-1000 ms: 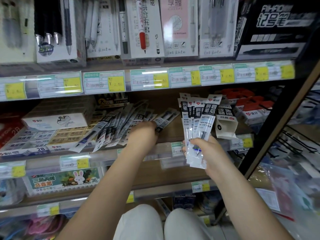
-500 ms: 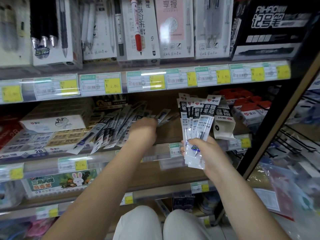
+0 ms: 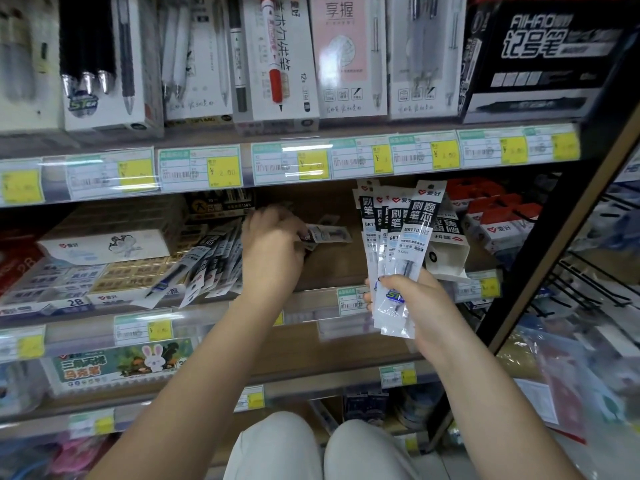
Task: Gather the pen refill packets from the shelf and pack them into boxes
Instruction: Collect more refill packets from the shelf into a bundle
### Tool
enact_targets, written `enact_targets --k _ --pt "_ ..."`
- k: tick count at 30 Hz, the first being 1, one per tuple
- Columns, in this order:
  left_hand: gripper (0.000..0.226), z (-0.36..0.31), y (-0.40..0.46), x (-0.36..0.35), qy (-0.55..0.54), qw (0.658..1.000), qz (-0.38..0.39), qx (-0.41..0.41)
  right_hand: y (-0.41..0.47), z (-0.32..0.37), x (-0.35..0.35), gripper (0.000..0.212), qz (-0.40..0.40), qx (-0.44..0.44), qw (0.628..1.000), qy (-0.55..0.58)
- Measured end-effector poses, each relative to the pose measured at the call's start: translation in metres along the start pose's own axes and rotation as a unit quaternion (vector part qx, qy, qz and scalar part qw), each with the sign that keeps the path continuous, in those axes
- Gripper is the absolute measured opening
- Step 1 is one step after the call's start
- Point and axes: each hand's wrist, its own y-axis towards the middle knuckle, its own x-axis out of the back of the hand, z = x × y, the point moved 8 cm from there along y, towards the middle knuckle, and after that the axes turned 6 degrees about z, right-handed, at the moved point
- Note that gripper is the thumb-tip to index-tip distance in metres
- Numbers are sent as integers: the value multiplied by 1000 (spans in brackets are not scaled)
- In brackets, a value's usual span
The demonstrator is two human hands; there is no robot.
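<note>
1. Plastic refill packets [image 3: 398,258] fanned upright in the right hand [image 3: 415,306], which is clamped on their lower ends only. Tops are splayed and the film looks slick, so my guess is the outer ones could slide out if the grip loosens.
2. Left hand [image 3: 273,251] is on the shelf [image 3: 332,268], fingers curled round a loose packet [image 3: 329,233] lying flat at 3 o'clock of it. The pinch looks shallow and may slip on the lift.
3. Leaning pile of packets [image 3: 211,265] sits at 9 o'clock of the left hand, touching the wrist side. It overhangs the shelf lip, so a pull-back could drag some off.
4. Open white box [image 3: 446,258] stands behind the fan at its 3 o'clock. Swinging the fan could knock it over.
5. Blurred frame, so I can't tell the packet count.
</note>
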Motion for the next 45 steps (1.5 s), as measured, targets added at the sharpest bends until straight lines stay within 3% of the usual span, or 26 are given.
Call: enact_targets --k 6,9,12,18,21,23,25,28,30,31,33,35,39,45 --pt "37 24 -9 34 -237 956 -60 165 -2 12 -8 28 37 12 997 -60" --pt "42 44 -16 42 -357 907 -80 210 -2 17 -11 28 52 22 994 -90" --pt "45 53 -22 40 -441 866 -49 233 -2 18 -12 27 70 18 993 -98" --pt "49 49 -26 21 -454 863 86 203 -4 5 -23 24 126 -29 985 -116" --pt "49 39 -26 14 -467 855 113 194 -9 -6 -36 25 181 -65 978 -76" --pt "36 31 -26 9 -483 844 116 202 -13 -15 -46 28 218 -94 971 -30" --pt "21 28 -27 0 -492 833 122 219 -14 -22 -48 25 215 -106 970 -28" --pt "24 29 -27 -11 -489 830 127 234 -10 -26 -42 24 171 -105 979 -37" --pt "29 32 -23 -11 -474 840 111 241 -6 -26 -34 19 132 -97 986 -20" --pt "33 34 -19 -9 -440 861 101 234 -4 -26 -28 17 110 -94 989 -13" --pt "36 35 -11 -6 -290 929 111 202 -2 -25 -17 14 70 -88 994 -4" --pt "33 32 -5 -17 -137 960 175 167 1 -23 -10 11 44 -79 996 3" --pt "23 30 0 -53 63 930 332 143 4 -21 -5 11 23 -67 997 12" --pt "31 33 4 -76 156 903 377 136 3 -21 -1 10 17 -68 997 24"
